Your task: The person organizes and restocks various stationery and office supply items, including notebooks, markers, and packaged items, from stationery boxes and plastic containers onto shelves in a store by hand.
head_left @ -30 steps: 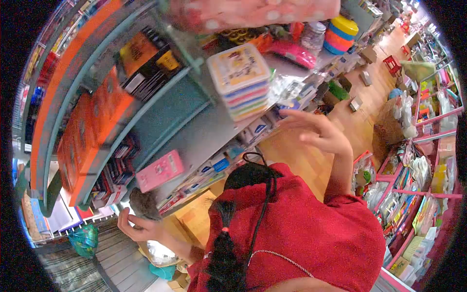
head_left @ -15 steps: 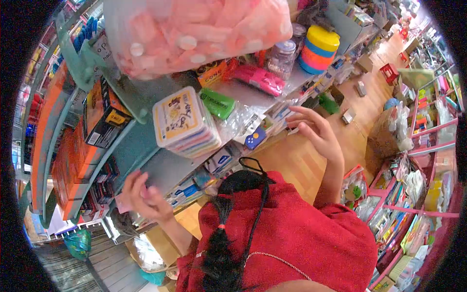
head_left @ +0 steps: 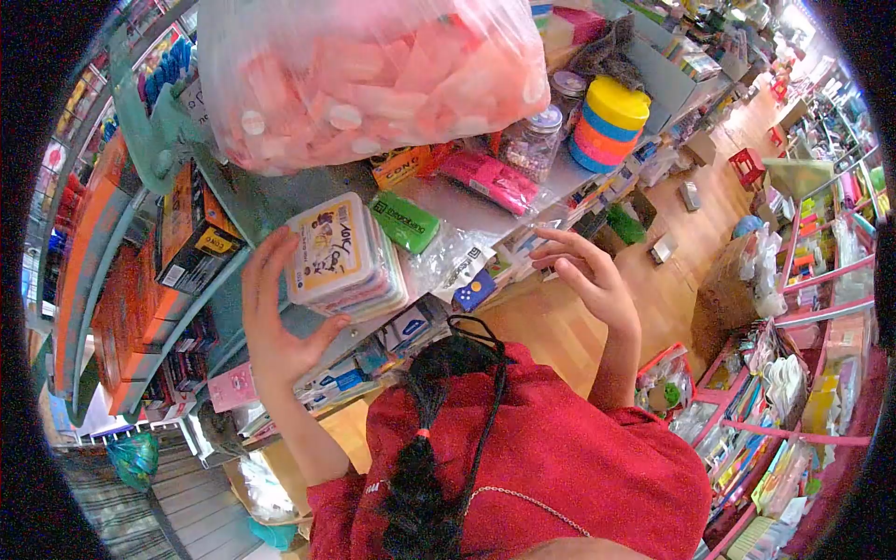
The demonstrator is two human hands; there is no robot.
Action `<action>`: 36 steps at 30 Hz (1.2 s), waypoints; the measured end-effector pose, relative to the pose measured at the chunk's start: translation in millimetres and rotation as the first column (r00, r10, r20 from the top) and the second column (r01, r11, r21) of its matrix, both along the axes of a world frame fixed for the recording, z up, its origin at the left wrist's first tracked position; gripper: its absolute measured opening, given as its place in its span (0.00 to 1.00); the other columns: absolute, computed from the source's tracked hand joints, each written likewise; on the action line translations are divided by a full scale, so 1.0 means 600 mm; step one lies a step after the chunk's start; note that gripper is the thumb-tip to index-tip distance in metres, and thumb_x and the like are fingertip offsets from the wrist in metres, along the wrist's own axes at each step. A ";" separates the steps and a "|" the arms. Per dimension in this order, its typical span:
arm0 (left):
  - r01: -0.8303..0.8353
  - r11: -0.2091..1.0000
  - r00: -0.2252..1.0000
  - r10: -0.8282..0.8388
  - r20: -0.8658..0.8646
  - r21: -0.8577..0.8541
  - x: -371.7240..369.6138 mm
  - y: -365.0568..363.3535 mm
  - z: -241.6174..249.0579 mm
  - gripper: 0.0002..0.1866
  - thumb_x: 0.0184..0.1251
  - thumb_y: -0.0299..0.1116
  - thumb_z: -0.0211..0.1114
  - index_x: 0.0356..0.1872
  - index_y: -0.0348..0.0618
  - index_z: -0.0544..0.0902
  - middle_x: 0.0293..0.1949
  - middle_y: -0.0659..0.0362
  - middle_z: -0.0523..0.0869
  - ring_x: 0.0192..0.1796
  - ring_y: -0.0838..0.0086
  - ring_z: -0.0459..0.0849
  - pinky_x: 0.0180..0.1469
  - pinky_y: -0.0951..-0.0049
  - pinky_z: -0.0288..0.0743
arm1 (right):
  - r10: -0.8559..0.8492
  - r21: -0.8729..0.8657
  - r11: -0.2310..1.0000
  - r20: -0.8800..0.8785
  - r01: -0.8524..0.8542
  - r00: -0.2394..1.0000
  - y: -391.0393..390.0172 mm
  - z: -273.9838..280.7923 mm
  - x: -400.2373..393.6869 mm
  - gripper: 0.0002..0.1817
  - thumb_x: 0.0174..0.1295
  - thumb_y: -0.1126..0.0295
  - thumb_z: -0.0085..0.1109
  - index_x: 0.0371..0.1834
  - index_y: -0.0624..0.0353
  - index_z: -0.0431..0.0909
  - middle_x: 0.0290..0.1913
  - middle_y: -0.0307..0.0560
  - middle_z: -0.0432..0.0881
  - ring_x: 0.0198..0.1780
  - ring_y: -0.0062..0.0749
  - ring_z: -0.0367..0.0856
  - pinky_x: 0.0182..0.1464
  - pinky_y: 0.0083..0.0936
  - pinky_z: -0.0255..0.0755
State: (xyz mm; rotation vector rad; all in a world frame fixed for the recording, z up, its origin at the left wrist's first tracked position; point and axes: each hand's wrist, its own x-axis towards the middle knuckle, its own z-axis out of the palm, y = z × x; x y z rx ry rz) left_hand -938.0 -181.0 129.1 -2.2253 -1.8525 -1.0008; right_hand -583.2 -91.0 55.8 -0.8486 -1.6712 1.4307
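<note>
A stack of flat plastic boxes [head_left: 331, 245] stands on the grey shelf, its white top lid carrying a yellow-bordered label with handwriting. My left hand [head_left: 280, 331] is beside the stack, fingers stretched along its left side and thumb apart near its lower corner. To the right, my right hand [head_left: 599, 287] hovers in front of the shelf edge, fingers spread and nothing in them. Between the hands lie a green packet [head_left: 406, 221], clear plastic wrapping and a blue card [head_left: 474, 290] with a game-controller picture.
A big clear bag of pink pieces [head_left: 383, 84] fills the back of the shelf. Near it are a pink packet [head_left: 490, 182], a lidded jar [head_left: 534, 142] and a stack of coloured rolls [head_left: 609, 123]. Orange-black boxes [head_left: 198, 229] stand left; pink racks [head_left: 747, 411] line the aisle's right side.
My left hand has moved up and forward from the shelf edge to the side of the box stack, fingers spreading. My right hand has shifted slightly left and down in view, still empty.
</note>
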 end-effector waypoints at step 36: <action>-0.045 0.996 0.998 0.041 -0.048 -0.076 0.028 0.035 0.001 0.44 0.34 0.46 0.80 0.58 0.50 0.71 0.58 0.49 0.69 0.60 0.51 0.71 0.60 0.59 0.69 | 0.050 -0.045 0.998 0.004 -0.050 0.999 -0.027 0.004 -0.002 0.21 0.68 0.70 0.47 0.63 0.65 0.65 0.50 0.49 0.80 0.54 0.31 0.77 0.58 0.26 0.67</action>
